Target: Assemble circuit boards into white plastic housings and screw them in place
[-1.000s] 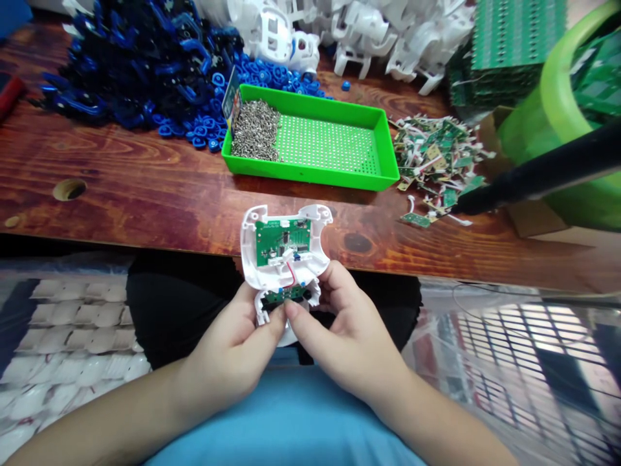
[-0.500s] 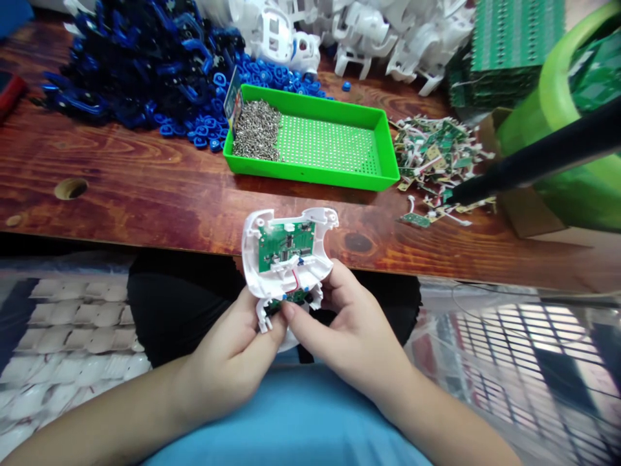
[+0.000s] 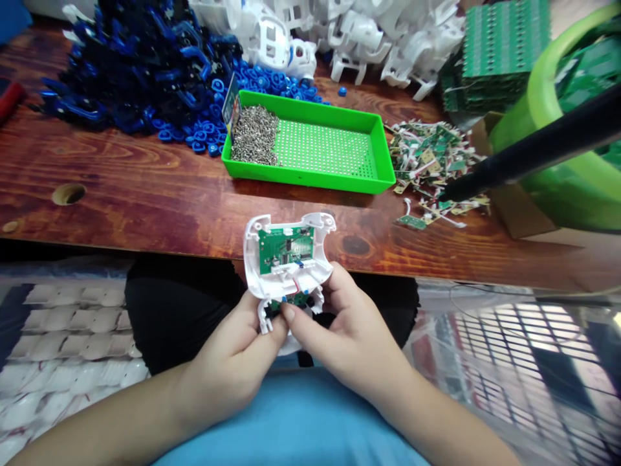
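Brown wooden table (image 3: 160, 194) | green tray (image 3: 310, 183) on it | hands (image 3: 356, 333) pinching white casing parts (image 3: 276, 283)

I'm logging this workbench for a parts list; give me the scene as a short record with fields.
Left hand: holds the opened white casing, left side
Right hand: holds the same casing, right side
Inside casing: green circuit board
Tray: green, small metal pieces at left end
Right of tray: heap of small boards
Behind tray: white plastic parts
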A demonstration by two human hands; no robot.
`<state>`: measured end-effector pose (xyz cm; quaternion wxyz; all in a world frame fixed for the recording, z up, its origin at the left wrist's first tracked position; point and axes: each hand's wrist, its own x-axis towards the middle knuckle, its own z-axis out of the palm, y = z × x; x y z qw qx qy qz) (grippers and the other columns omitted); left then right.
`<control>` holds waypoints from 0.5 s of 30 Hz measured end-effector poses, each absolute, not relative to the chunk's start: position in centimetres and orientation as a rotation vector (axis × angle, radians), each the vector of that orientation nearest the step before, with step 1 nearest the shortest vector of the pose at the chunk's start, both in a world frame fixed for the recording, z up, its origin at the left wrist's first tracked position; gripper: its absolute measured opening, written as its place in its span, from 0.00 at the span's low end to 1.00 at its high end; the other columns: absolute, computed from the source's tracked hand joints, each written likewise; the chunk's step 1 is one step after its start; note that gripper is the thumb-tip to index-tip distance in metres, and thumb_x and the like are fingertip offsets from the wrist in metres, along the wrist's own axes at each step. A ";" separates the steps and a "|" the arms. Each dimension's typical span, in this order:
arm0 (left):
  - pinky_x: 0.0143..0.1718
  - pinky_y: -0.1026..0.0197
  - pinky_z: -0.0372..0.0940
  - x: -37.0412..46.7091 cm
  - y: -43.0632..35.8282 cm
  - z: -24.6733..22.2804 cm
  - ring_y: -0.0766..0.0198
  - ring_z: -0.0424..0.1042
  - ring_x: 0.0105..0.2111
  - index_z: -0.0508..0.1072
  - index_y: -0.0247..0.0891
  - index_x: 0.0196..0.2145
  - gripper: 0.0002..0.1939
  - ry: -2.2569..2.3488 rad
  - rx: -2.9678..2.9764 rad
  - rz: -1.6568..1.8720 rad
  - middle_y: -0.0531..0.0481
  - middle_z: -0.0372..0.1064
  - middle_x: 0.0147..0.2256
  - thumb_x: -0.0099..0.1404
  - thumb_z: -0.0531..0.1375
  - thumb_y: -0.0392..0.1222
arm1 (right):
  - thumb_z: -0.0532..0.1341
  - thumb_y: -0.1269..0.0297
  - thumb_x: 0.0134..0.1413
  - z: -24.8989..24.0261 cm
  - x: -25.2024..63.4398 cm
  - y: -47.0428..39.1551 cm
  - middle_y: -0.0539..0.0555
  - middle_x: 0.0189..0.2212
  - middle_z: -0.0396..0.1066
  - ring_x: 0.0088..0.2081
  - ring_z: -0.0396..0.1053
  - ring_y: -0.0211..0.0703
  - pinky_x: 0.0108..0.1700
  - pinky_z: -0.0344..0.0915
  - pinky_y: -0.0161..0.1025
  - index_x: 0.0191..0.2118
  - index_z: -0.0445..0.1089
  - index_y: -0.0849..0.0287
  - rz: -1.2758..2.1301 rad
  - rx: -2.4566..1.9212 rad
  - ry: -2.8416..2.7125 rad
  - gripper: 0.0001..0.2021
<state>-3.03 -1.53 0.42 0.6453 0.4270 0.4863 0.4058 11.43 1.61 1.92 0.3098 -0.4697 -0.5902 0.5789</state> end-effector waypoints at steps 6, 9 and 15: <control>0.61 0.58 0.52 -3.0 -1.7 -0.2 0.56 0.58 0.59 0.49 0.42 0.63 0.27 1.101 1.128 0.883 0.45 0.54 0.62 0.68 0.50 0.37 | 0.64 0.64 0.48 2.3 11.8 1.6 0.45 0.41 0.71 0.39 0.70 0.36 0.41 0.66 0.32 0.48 0.61 0.50 1.509 -1.360 -1.620 0.20; 0.61 0.57 0.51 -3.1 -1.7 -0.6 0.56 0.58 0.59 0.49 0.40 0.63 0.27 1.106 1.203 0.863 0.44 0.55 0.61 0.68 0.50 0.36 | 0.65 0.62 0.46 2.1 11.8 1.6 0.45 0.41 0.71 0.40 0.70 0.37 0.41 0.66 0.33 0.48 0.61 0.49 1.489 -1.388 -1.638 0.21; 0.59 0.54 0.55 -3.5 -1.6 -0.4 0.54 0.58 0.59 0.49 0.38 0.63 0.27 1.146 1.334 0.803 0.42 0.61 0.57 0.67 0.49 0.35 | 0.67 0.59 0.45 1.7 11.9 1.7 0.45 0.40 0.71 0.40 0.70 0.38 0.41 0.67 0.34 0.44 0.63 0.49 1.529 -1.359 -1.580 0.19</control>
